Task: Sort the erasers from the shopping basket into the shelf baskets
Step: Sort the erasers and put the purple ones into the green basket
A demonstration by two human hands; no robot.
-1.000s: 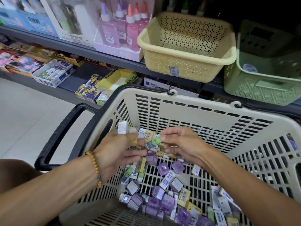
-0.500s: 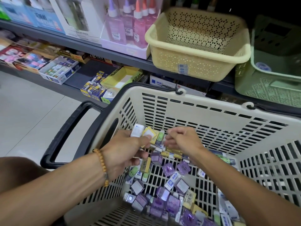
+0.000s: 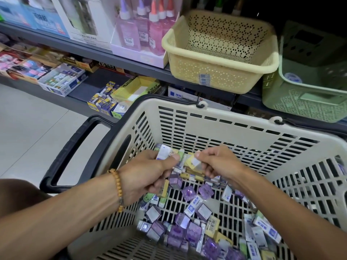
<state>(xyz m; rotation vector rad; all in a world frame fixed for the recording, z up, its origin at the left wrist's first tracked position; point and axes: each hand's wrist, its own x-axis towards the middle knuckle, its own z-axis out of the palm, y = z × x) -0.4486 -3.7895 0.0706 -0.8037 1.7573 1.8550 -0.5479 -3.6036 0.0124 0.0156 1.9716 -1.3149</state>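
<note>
Two hands grip erasers over the shopping basket (image 3: 216, 117).
Left hand (image 3: 148, 177) clutches several erasers (image 3: 169, 153); right hand (image 3: 219, 162) pinches a yellow eraser (image 3: 193, 163); yellow basket (image 3: 221, 59) at twelve o'clock.

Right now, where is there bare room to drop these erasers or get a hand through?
The yellow shelf basket looks bare inside. The green shelf basket shows only a round label. In the shopping basket, the floor by the far wall is bare; the near floor is crowded with erasers. Both hands hold erasers.
</note>
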